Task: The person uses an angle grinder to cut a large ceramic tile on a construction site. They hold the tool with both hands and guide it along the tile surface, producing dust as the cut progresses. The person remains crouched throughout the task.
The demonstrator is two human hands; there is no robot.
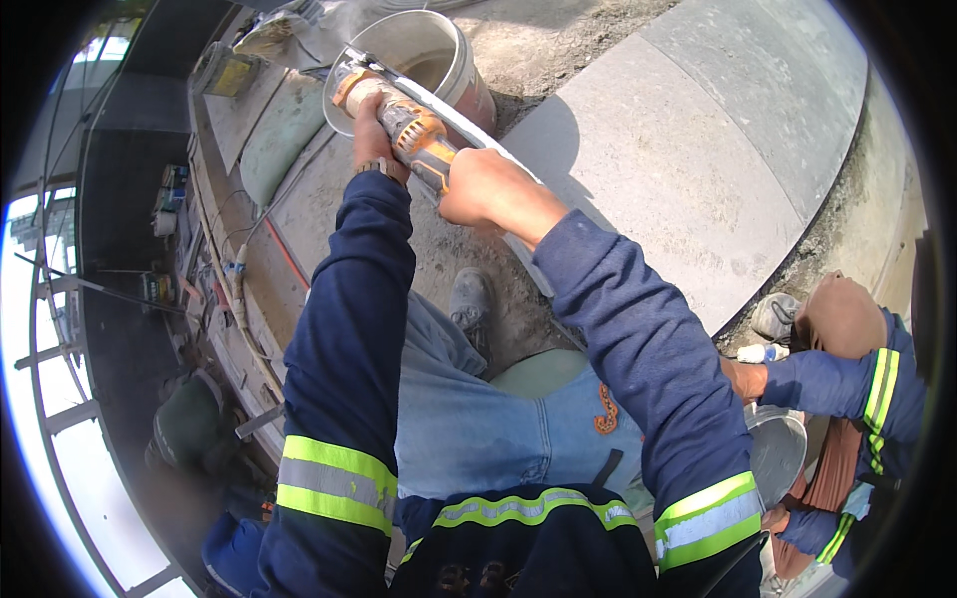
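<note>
An orange and grey angle grinder [419, 132] is held out in front of me, pointing away to the upper left. My left hand [371, 130] wraps round its front part, a watch on that wrist. The rear of the body is gripped by my right hand [490, 189]. Alongside the tool runs a long, narrow pale strip [451, 112], its far end over a dusty white bucket [471, 85]. The grinder's head is at the bucket's near rim; its disc is hard to make out.
Large grey slabs [638, 159] lie to the right. On the left are a pale green sack [282, 149], a cable with a connector [237, 269] and boards. A co-worker's sleeve [817, 384] and a bucket [778, 453] are at lower right. My shoe [472, 302] stands on dusty ground.
</note>
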